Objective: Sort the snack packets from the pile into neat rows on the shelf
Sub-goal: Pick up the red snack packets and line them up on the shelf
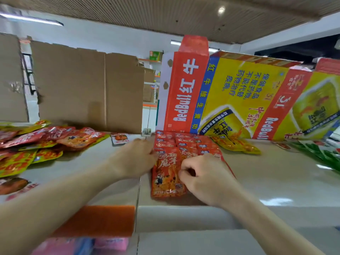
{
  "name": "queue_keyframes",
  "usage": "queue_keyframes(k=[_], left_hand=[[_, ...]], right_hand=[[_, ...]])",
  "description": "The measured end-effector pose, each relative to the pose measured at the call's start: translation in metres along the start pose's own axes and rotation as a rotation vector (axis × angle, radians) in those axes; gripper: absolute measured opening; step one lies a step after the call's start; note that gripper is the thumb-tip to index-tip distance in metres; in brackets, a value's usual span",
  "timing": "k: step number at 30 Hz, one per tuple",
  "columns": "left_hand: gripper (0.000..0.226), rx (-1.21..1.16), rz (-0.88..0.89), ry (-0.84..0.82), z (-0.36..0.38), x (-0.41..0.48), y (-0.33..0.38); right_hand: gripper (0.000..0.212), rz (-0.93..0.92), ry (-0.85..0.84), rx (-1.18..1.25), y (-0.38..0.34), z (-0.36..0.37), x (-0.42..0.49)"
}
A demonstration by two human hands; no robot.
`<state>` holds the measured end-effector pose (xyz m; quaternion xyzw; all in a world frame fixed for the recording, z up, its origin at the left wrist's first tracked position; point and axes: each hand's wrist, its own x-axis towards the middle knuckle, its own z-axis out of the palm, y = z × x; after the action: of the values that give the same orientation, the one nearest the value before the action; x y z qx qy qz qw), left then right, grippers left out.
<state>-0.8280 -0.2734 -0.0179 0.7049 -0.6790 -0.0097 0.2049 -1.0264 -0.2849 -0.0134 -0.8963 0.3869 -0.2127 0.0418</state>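
Note:
Red snack packets (185,144) lie in overlapping rows on the pale shelf (276,173), running back toward the Red Bull cartons. The nearest red packet (165,173) lies at the front of the left row. My left hand (137,157) rests with straight fingers against the left edge of that row. My right hand (202,178) has curled fingers and pinches the right edge of the nearest packet. A loose pile of red and yellow packets (36,144) lies at the far left of the shelf.
Brown cardboard panels (88,89) stand at the back left, red and yellow Red Bull cartons (239,96) at the back right. Yellow packets (237,144) lie right of the rows, green packets (323,155) at the far right. An orange price strip (99,220) marks the shelf front.

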Motion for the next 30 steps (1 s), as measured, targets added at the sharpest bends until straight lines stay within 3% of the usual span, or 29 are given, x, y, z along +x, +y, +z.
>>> queue_keyframes(k=[6, 10, 16, 20, 25, 30], left_hand=[[0.038, 0.009, -0.022, -0.029, 0.006, 0.001, -0.009], [0.042, -0.051, -0.018, 0.059, 0.007, 0.003, -0.013], [0.047, -0.092, 0.127, 0.259, -0.002, -0.001, -0.009], [0.046, -0.003, 0.233, 0.446, -0.009, -0.007, -0.012], [0.042, 0.166, 0.298, 0.543, -0.014, -0.015, -0.005], [0.032, 0.177, 0.248, 0.580, -0.025, -0.035, 0.016]], right_hand=[[0.033, -0.068, 0.038, -0.120, -0.003, 0.002, -0.003], [0.034, -0.065, 0.096, -0.148, -0.002, 0.004, -0.004], [0.040, -0.076, 0.181, -0.101, 0.001, 0.008, -0.007], [0.041, -0.095, 0.268, 0.001, 0.003, 0.012, -0.008], [0.031, -0.140, 0.342, 0.000, 0.004, 0.014, -0.006], [0.030, -0.144, 0.421, -0.009, 0.004, 0.015, -0.007]])
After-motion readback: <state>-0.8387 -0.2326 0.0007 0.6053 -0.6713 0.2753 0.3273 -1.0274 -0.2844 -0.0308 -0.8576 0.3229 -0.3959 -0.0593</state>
